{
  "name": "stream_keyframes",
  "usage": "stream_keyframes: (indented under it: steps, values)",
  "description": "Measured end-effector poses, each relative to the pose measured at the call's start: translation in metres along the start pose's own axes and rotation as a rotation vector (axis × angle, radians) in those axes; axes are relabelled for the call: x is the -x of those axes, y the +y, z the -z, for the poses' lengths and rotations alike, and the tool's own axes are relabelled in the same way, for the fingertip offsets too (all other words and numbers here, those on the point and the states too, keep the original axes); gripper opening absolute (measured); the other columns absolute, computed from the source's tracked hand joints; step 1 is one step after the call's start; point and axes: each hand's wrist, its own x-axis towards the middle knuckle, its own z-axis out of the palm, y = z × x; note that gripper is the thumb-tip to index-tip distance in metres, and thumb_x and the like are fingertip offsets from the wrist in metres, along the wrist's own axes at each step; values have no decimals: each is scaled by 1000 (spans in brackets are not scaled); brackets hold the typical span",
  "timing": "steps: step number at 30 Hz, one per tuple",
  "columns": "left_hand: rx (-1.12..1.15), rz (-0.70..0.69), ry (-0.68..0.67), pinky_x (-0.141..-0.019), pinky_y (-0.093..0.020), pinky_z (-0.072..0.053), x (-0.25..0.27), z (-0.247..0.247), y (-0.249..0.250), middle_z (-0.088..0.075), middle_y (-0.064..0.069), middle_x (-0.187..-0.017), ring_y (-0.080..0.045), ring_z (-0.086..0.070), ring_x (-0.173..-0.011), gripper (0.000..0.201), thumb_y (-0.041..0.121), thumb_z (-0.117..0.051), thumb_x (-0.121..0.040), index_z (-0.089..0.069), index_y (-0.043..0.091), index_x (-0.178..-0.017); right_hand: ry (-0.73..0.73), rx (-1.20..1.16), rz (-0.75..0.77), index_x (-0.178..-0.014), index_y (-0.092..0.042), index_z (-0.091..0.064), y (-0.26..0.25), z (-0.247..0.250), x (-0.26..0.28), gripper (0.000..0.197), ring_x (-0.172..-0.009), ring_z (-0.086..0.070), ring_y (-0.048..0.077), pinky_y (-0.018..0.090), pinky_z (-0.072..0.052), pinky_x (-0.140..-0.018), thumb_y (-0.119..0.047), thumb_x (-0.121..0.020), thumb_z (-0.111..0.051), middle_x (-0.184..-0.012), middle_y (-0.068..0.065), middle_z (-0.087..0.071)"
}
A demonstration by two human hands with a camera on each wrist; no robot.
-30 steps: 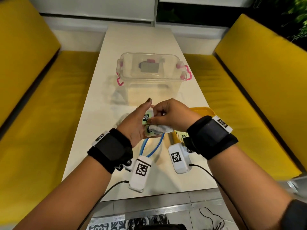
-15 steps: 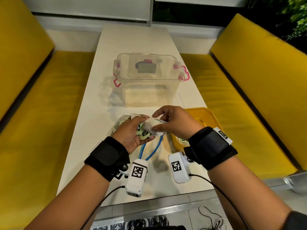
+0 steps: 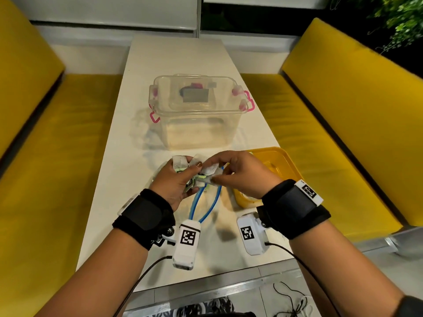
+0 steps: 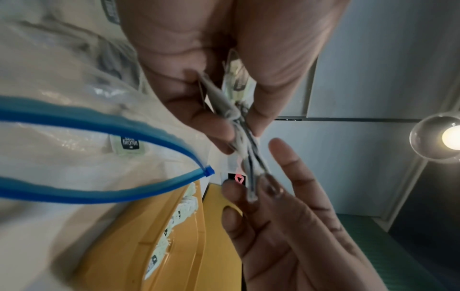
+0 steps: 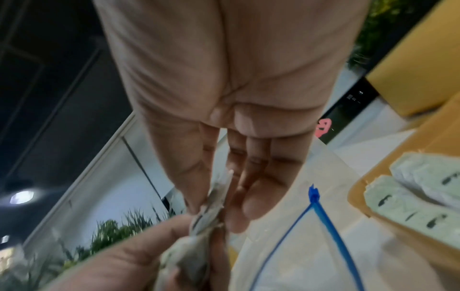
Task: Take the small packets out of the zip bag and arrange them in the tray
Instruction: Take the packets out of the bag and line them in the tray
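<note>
while the left hand (image 3: 176,183) grips a bunch of small packets (image 3: 183,164), the right hand (image 3: 243,173) pinches one packet (image 3: 211,170) from it, above the open zip bag (image 4: 74,157); right of them, the yellow tray (image 3: 282,161) holds packets on the desk (image 3: 119,170).

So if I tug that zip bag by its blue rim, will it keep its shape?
Probably not: the zip bag looks like thin, crinkled clear film, so likely floppy. Its open blue rim bows loosely. Packets still inside would probably shift.
</note>
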Motion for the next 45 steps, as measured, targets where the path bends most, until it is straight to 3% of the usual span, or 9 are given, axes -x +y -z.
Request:
stream_keyframes:
  steps: [3,8,12,15,18,22,28,35,45]
  values:
    - [-30,-15,-14,-49,-19,-47,-1,-2,-2,-63,3,-75,-8,-59,-63,9,22,-62,-91,-57,19,-97,91,3,11,-99,-19,-74,1,-6,1,21,-67,-60,-2,19,-53,-69,-10,-80,-71,-91,-4,-71]
    - [-11,-32,-91,-50,-18,-47,1,-6,-3,-66,0,-82,-7,-64,-67,19,13,-65,-88,-59,17,-105,193,-66,-26,-96,-15,-73,8,-10,1,14,-71,-70,18,40,-58,-73,-9,-88,-64,-83,4,-73]
    - [-77,-66,-73,-49,-18,-47,-1,-7,-1,-61,-2,-86,-7,-63,-61,27,8,-63,-89,-53,18,-112,296,-49,-55,-98,-16,-74,4,-1,7,14,-68,-61,4,17,-50,-65,-18,-91,-63,-81,-4,-68]
    - [-265,-180,-57,-49,-18,-48,-2,-9,0,-53,3,-88,-1,-59,-53,26,8,-62,-90,-53,19,-112,401,16,-67,-91,-21,-73,0,13,11,12,-68,-54,7,22,-44,-60,-21,-92,-61,-77,-10,-60]
    - [-371,-259,-96,-50,-18,-48,-3,-14,5,-58,6,-84,1,-59,-56,13,4,-60,-91,-60,10,-102,415,-100,-146,-89,-17,-67,-2,25,14,14,-70,-61,20,35,-53,-65,-19,-96,-55,-81,5,-68]
    - [-460,-300,-155,-52,-17,-49,-7,-21,15,-67,1,-79,-5,-61,-62,8,7,-62,-90,-69,11,-89,427,-321,-131,-85,-14,-62,-6,36,22,16,-55,-59,5,22,-51,-54,-13,-97,-52,-73,2,-66]
    - [-466,-333,-285,-51,-17,-47,-2,-38,27,-69,-7,-76,-6,-59,-54,9,9,-68,-86,-73,14,-91,476,-613,-103,-83,-16,-63,-4,42,34,15,-55,-55,8,23,-45,-55,-9,-95,-56,-69,-2,-65]
    - [-464,-350,-250,-53,-20,-50,-5,-57,21,-70,-5,-75,-6,-60,-57,9,14,-71,-83,-72,22,-88,449,-566,-92,-83,-17,-63,6,49,38,16,-59,-57,7,21,-43,-57,-12,-95,-55,-67,-7,-67]
    - [-471,-325,-119,-52,-23,-49,-15,-86,4,-67,2,-70,-5,-57,-54,5,15,-68,-87,-72,18,-88,347,-292,-161,-100,-9,-69,31,98,37,14,-67,-54,8,13,-47,-56,-9,-94,-57,-85,11,-69]
